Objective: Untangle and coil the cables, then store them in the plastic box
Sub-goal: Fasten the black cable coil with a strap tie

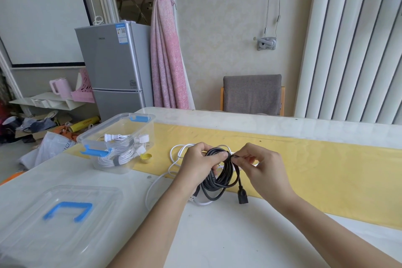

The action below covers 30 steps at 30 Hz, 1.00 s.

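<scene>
Cable coil (226,178), 1 black, gripped by left hand (195,165) — right hand (263,167) pinches its top; 1 white cable (174,159) beneath, 1 box (121,124).

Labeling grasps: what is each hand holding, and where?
Both hold the coiled black cable at the top of its loops: the left hand grips the bundle, the right hand pinches just beside, perhaps at a tie.

I get bright, even daylight, only faint soft shadows on the table (228,235); lower left corner blurs, straight lines bow toward the edges.
</scene>
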Each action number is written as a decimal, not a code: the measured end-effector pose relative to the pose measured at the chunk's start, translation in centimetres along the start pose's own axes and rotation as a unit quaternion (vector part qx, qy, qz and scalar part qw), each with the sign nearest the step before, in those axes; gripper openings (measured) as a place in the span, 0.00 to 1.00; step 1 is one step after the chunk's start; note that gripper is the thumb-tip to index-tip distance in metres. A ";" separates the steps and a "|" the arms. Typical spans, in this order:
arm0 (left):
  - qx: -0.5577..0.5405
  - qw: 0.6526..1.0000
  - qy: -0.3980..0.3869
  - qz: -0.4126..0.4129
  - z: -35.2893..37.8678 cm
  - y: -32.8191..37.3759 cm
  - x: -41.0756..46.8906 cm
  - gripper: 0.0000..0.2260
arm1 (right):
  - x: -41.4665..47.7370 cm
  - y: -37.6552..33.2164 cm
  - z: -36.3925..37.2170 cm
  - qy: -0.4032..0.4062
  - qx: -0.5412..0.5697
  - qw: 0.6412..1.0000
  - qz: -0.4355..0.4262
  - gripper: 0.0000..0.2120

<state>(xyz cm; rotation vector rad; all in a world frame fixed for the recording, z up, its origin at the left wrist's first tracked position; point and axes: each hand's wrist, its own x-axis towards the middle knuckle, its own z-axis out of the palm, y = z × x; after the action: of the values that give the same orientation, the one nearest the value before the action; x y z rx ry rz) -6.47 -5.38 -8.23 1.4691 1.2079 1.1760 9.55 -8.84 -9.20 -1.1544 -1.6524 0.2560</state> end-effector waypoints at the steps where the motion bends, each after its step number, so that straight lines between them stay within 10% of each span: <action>1: -0.004 1.000 -0.004 -0.002 0.0 0.0 0.0 0.10 | 0.1 0.1 0.0 0.003 0.007 1.000 0.014 0.06; 30: 0.008 0.997 -0.035 0.067 0.9 0.4 -1.0 0.13 | 0.5 -0.4 0.1 0.022 0.224 0.953 0.204 0.07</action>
<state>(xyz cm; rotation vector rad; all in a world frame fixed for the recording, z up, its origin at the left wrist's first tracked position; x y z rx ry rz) -5.60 -6.45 -8.14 1.6106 1.0866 1.1970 9.22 -8.59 -8.66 -1.1243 -1.2128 0.8191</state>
